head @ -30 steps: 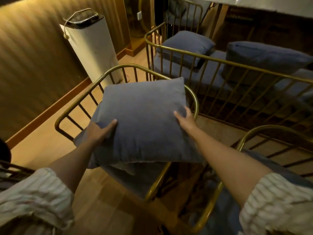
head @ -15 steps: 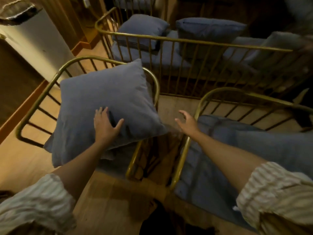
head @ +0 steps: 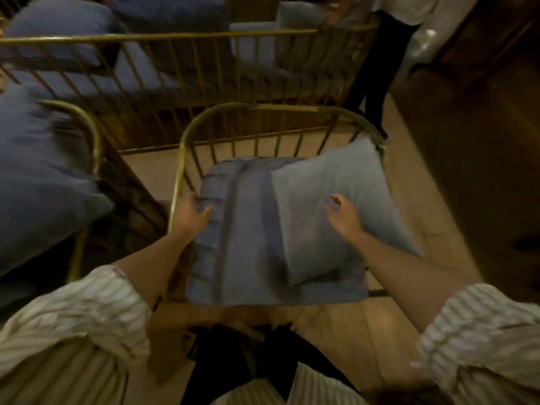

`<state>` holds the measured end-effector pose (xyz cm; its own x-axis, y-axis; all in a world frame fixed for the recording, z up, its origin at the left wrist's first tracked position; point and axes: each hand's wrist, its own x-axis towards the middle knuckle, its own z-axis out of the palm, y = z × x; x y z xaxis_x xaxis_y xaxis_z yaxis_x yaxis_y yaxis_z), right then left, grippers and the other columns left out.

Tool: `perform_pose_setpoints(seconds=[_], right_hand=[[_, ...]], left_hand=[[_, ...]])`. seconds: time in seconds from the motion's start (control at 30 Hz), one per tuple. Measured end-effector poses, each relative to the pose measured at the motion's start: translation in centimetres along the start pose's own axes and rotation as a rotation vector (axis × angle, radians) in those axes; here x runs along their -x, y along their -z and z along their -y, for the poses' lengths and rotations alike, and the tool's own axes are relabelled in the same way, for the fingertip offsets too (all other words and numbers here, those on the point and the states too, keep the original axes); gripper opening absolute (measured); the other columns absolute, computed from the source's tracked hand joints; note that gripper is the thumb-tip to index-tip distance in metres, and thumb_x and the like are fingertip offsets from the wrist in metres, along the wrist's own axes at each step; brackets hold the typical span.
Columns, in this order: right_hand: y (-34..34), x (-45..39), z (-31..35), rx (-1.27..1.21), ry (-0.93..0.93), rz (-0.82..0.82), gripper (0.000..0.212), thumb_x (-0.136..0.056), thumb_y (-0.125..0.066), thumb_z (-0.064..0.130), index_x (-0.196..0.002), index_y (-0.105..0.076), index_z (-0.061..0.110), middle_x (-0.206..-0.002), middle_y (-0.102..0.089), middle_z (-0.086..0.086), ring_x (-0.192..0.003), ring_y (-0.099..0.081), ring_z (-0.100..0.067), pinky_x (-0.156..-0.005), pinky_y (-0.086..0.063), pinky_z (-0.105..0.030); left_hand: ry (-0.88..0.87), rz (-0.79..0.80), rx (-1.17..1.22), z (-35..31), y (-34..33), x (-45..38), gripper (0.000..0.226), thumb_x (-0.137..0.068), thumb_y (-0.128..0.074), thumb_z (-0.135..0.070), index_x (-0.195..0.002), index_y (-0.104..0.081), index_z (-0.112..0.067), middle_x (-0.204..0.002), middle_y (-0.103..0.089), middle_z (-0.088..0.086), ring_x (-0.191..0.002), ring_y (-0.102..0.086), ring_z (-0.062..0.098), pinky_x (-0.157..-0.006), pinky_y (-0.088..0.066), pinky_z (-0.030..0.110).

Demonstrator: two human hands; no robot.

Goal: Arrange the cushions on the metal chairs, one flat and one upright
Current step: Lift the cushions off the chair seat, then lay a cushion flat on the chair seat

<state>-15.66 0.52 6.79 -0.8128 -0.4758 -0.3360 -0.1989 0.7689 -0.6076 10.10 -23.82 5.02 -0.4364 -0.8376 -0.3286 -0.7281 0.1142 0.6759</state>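
A gold metal chair [head: 263, 108] stands right in front of me with a blue seat cushion [head: 239, 258] lying flat on it. A paler blue-grey pillow [head: 336, 206] lies slanted over the seat's right half, its corner against the right rail. My left hand [head: 191, 214] grips the seat cushion's left edge by the chair's side rail. My right hand [head: 342, 214] hovers just over the pillow with fingers spread, holding nothing. To the left, a second gold chair [head: 93, 133] carries a blue pillow [head: 38, 182], blurred.
A long gold-railed bench [head: 163, 36] with several blue cushions runs across the back. Another person's dark legs [head: 377, 74] stand at the bench's right end. Dark wooden furniture [head: 482, 112] fills the right side. Wooden floor lies around the chairs.
My view has swung right from the left chair to the right one. My left hand let go of the first pillow and took the seat cushion's edge; my right hand moved over the pale pillow.
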Motion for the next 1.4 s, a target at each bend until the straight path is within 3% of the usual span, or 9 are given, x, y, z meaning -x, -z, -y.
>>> perform_pose_setpoints(seconds=[0.23, 0.43, 0.63, 0.73, 0.83, 0.9, 1.03, 1.17, 1.4], right_hand=[[7.4, -2.2, -10.3, 0.163, -0.184, -0.276, 0.042, -0.091, -0.059, 0.028, -0.131, -0.055, 0.016, -0.140, -0.052, -0.012, -0.134, -0.041, -0.033, -0.114, -0.027, -0.048], [5.9, -1.4, -16.1, 0.086, -0.443, -0.530, 0.056, -0.086, -0.063, 0.031, -0.136, -0.045, 0.013, -0.148, -0.039, -0.019, -0.142, -0.027, -0.038, -0.115, -0.016, -0.058], [1.2, -0.8, -17.7, -0.294, -0.538, -0.695, 0.082, -0.091, -0.065, 0.030, -0.153, -0.018, 0.004, -0.161, -0.013, -0.023, -0.148, -0.015, -0.039, -0.118, -0.023, -0.053], [-1.8, -0.2, -15.9, -0.439, -0.541, -0.788, 0.088, -0.089, -0.068, 0.025, -0.155, -0.013, 0.007, -0.161, -0.016, -0.017, -0.148, -0.019, -0.029, -0.119, -0.019, -0.029], [-4.2, -0.8, -15.7, -0.533, -0.588, -0.839, 0.085, -0.091, -0.066, 0.027, -0.155, -0.014, 0.005, -0.159, -0.023, -0.016, -0.142, -0.022, -0.018, -0.107, -0.014, -0.008], [-5.0, -1.9, -16.3, -0.651, -0.611, -0.855, 0.082, -0.093, -0.063, 0.033, -0.154, -0.014, 0.008, -0.159, -0.026, -0.011, -0.143, -0.029, -0.019, -0.114, -0.026, -0.022], [-6.1, -3.5, -17.4, -0.661, -0.711, -0.839, 0.076, -0.091, -0.049, 0.057, -0.147, -0.029, 0.009, -0.146, -0.048, -0.013, -0.134, -0.048, -0.030, -0.112, -0.038, -0.049], [-7.0, -4.2, -18.1, -0.779, -0.666, -0.836, 0.077, -0.096, -0.050, 0.045, -0.155, -0.013, 0.013, -0.157, -0.034, -0.008, -0.142, -0.037, -0.024, -0.117, -0.033, -0.043], [-6.0, -3.6, -17.4, -0.834, -0.629, -0.800, 0.082, -0.096, -0.050, 0.046, -0.156, 0.000, 0.021, -0.150, -0.041, -0.001, -0.132, -0.046, -0.015, -0.113, -0.039, -0.037]], left_hand=[[-0.007, 0.184, -0.073, -4.2, -13.7, -0.7, 0.064, -0.090, -0.069, -0.023, -0.140, -0.042, 0.007, -0.141, -0.049, 0.026, -0.131, -0.046, 0.042, -0.108, -0.036, 0.045], [-0.070, 0.344, -0.205, -8.2, -21.1, -5.3, 0.069, -0.092, -0.066, -0.025, -0.145, -0.034, 0.005, -0.151, -0.038, 0.023, -0.139, -0.037, 0.038, -0.111, -0.029, 0.041], [-0.146, 0.368, -0.148, -15.6, -27.8, -12.2, 0.061, -0.093, -0.062, -0.038, -0.139, -0.044, -0.001, -0.141, -0.050, 0.019, -0.126, -0.050, 0.037, -0.096, -0.041, 0.038], [-0.220, 0.375, -0.098, -18.6, -30.9, -14.7, 0.037, -0.092, -0.061, -0.043, -0.101, -0.057, -0.008, -0.098, -0.059, 0.016, -0.098, -0.060, 0.034, -0.080, -0.045, 0.036], [-0.241, 0.409, -0.021, -21.7, -33.5, -16.6, 0.055, -0.087, -0.059, -0.059, -0.117, -0.059, -0.013, -0.114, -0.063, 0.011, -0.101, -0.058, 0.024, -0.088, -0.041, 0.030], [-0.209, 0.465, 0.030, -23.6, -34.7, -17.8, 0.079, -0.081, -0.059, -0.069, -0.140, -0.049, -0.018, -0.141, -0.054, 0.005, -0.124, -0.052, 0.025, -0.097, -0.036, 0.028], [-0.196, 0.587, 0.006, -25.5, -35.8, -19.8, 0.109, -0.067, -0.056, -0.085, -0.151, -0.031, -0.020, -0.155, -0.039, 0.003, -0.137, -0.042, 0.026, -0.107, -0.034, 0.032], [-0.167, 0.723, 0.026, -26.4, -36.3, -21.3, 0.113, -0.058, -0.061, -0.085, -0.148, -0.037, -0.023, -0.150, -0.045, 0.003, -0.129, -0.048, 0.021, -0.095, -0.036, 0.031], [-0.122, 0.628, 0.026, -25.7, -32.8, -20.0, 0.138, -0.042, -0.043, -0.102, -0.152, -0.029, -0.021, -0.157, -0.035, 0.007, -0.140, -0.038, 0.032, -0.116, -0.027, 0.049]])
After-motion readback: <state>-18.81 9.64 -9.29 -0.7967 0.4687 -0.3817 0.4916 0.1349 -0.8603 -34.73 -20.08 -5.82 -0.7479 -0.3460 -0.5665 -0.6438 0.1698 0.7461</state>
